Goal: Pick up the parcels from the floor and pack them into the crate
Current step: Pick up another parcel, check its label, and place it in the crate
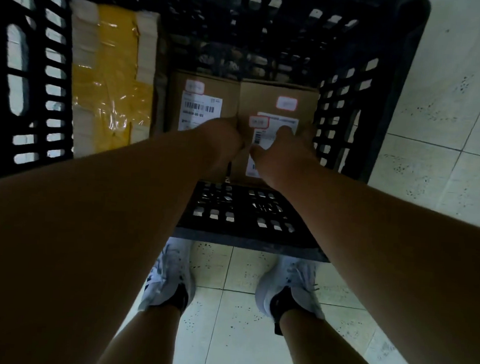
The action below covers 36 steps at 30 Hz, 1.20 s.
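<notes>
Black perforated plastic crate (387, 87) stands on the pale speckled tile floor (450, 117) in front of us, and we lean over its near wall with both arms reaching down inside. At the left, a long parcel wrapped in yellow tape and glossy film (109, 79) lies along the left wall, pushed tight against it, we judge to leave the middle and right free. Just right of it sits a brown cardboard box with a white barcode label (202, 99), and touching that box's right side is a second brown cardboard box with red-framed stickers (278, 105), the one we are handling.

Our left hand (225, 135) presses at the seam between the two boxes; its fingers are hidden below the box edge, so we cannot tell whether they are curled or flat. Our right hand (281, 147) lies on the label with its fingers (286, 131) spread flat, pressing rather than clasping. We judge this hold serves to seat the box down beside its neighbour.

Room is narrow: the right box sits close to the crate's right wall, with only a slim gap for the right hand. Behind both boxes, toward the far wall, open crate bottom remains for more parcels. No parcels show on the floor in view; only our white shoes (169, 276) stand there.
</notes>
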Tool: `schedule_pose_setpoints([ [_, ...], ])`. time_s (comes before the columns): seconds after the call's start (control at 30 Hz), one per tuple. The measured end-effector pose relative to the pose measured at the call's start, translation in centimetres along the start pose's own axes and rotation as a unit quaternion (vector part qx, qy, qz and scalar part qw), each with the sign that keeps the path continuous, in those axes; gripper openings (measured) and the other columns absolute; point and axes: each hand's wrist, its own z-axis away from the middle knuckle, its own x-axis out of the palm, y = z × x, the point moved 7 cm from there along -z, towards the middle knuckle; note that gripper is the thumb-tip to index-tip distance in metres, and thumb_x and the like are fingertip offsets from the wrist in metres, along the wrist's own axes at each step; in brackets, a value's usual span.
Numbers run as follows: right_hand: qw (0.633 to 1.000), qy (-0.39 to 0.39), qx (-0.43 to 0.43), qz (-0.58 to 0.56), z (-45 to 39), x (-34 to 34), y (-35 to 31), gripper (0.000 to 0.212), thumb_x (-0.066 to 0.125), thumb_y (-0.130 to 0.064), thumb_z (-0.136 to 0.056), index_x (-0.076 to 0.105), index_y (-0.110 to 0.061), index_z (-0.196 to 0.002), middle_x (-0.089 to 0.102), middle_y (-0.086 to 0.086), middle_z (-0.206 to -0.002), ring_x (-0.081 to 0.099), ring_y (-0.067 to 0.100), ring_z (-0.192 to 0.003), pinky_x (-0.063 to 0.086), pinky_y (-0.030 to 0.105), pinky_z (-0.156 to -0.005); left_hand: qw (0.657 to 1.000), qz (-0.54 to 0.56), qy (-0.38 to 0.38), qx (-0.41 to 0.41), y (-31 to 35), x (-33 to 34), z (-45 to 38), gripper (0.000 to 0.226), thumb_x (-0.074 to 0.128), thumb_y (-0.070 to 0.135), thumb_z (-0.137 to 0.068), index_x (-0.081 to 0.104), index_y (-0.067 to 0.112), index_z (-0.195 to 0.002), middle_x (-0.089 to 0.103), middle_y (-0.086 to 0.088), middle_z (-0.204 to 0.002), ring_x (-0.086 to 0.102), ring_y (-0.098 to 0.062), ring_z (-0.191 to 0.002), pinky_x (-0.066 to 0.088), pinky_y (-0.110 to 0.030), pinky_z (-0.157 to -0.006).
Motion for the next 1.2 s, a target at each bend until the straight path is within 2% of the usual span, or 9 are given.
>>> schedule_pose_setpoints([
  [0.1, 0.999, -0.046, 0.002, 0.005, -0.8, 1.6, 0.7, 0.067, 0.054, -0.041, -0.098, 0.030, -0.013, -0.153, 0.019, 0.015, -0.162, 0.032, 0.034, -0.142, 0.032, 0.040, -0.117, 0.998, -0.046, -0.044, 0.006, 0.6, 1.2, 0.0, 0.039, 0.048, 0.013, -0.103, 0.051, 0.007, -0.141, 0.059, -0.015, -0.138, 0.057, -0.030, -0.123, 0.046, -0.027, -0.096],
  [0.23, 0.995, -0.052, -0.047, 0.066, -1.2, 1.8, 0.3, 0.058, 0.056, -0.039, -0.097, 0.041, -0.016, -0.147, 0.021, 0.015, -0.160, 0.036, 0.034, -0.139, 0.035, 0.040, -0.115, 0.994, -0.090, -0.046, 0.035, 1.2, 1.5, -0.1, 0.037, 0.052, 0.013, -0.102, 0.050, 0.007, -0.138, 0.060, -0.015, -0.134, 0.059, -0.026, -0.117, 0.040, -0.020, -0.081],
  [0.4, 0.986, 0.046, -0.094, 0.130, -3.8, -2.3, -1.2, 0.067, 0.057, -0.035, -0.096, 0.031, -0.011, -0.152, 0.013, 0.013, -0.164, 0.022, 0.037, -0.147, 0.029, 0.045, -0.118, 0.982, -0.151, 0.109, 0.026, 0.4, -2.0, -1.1, 0.055, 0.057, 0.018, -0.094, 0.041, 0.019, -0.146, 0.036, -0.014, -0.152, 0.042, -0.037, -0.134, 0.042, -0.053, -0.104],
  [0.53, 0.983, 0.023, -0.067, 0.170, -6.2, -2.9, -3.0, 0.083, 0.056, -0.038, -0.097, 0.008, -0.010, -0.158, -0.004, 0.009, -0.168, -0.004, 0.033, -0.154, 0.011, 0.051, -0.122, 0.964, -0.242, 0.113, 0.011, -0.6, -3.5, -1.5, 0.072, 0.055, 0.015, -0.092, 0.024, 0.028, -0.155, 0.000, -0.008, -0.168, 0.005, -0.040, -0.152, 0.025, -0.063, -0.113],
  [0.73, 0.969, 0.006, -0.086, 0.230, -5.7, -1.7, -3.5, 0.080, 0.051, -0.040, -0.098, 0.007, -0.011, -0.158, 0.000, 0.012, -0.167, -0.001, 0.037, -0.152, 0.011, 0.054, -0.120, 0.956, -0.288, 0.063, 0.001, -1.5, -2.3, -1.8, 0.084, 0.057, 0.013, -0.093, 0.009, 0.032, -0.159, -0.014, -0.004, -0.168, -0.010, -0.038, -0.152, 0.019, -0.064, -0.116],
  [0.83, 0.972, -0.037, -0.079, 0.216, -5.3, -1.5, -3.1, 0.079, 0.051, -0.032, -0.097, 0.005, -0.015, -0.159, -0.012, 0.010, -0.167, -0.011, 0.036, -0.152, 0.005, 0.056, -0.121, 0.949, -0.316, -0.002, 0.012, -1.1, -1.4, -1.4, 0.087, 0.060, 0.014, -0.093, 0.006, 0.023, -0.160, -0.008, -0.011, -0.168, 0.000, -0.040, -0.152, 0.018, -0.059, -0.118],
  [0.9, 0.973, -0.037, -0.080, 0.212, -4.3, -1.9, -3.1, 0.076, 0.052, -0.029, -0.097, 0.009, -0.015, -0.159, -0.012, 0.012, -0.167, -0.010, 0.036, -0.152, 0.006, 0.056, -0.122, 0.960, -0.280, -0.022, 0.002, -0.7, -1.4, -0.3, 0.077, 0.058, 0.011, -0.094, 0.017, 0.018, -0.159, 0.013, -0.013, -0.166, 0.018, -0.037, -0.151, 0.025, -0.052, -0.117],
  [1.0, 0.977, -0.004, -0.094, 0.189, -0.5, -3.3, -3.6, 0.074, 0.054, -0.024, -0.095, 0.016, -0.015, -0.158, -0.004, 0.013, -0.167, -0.001, 0.035, -0.153, 0.013, 0.054, -0.122, 0.976, -0.213, 0.052, 0.016, 0.8, -2.9, 3.9, 0.062, 0.057, 0.009, -0.094, 0.036, 0.018, -0.152, 0.042, -0.013, -0.153, 0.045, -0.035, -0.135, 0.042, -0.046, -0.105],
  [1.2, 0.975, 0.101, -0.145, 0.135, 13.2, -9.8, -6.1, 0.073, 0.064, -0.018, -0.089, 0.028, -0.017, -0.153, 0.028, 0.011, -0.159, 0.034, 0.032, -0.141, 0.034, 0.049, -0.114, 0.969, -0.157, 0.172, 0.084, 7.2, -7.2, 18.0, 0.066, 0.062, 0.012, -0.091, 0.036, 0.021, -0.151, 0.042, -0.013, -0.152, 0.046, -0.036, -0.134, 0.047, -0.053, -0.103],
])
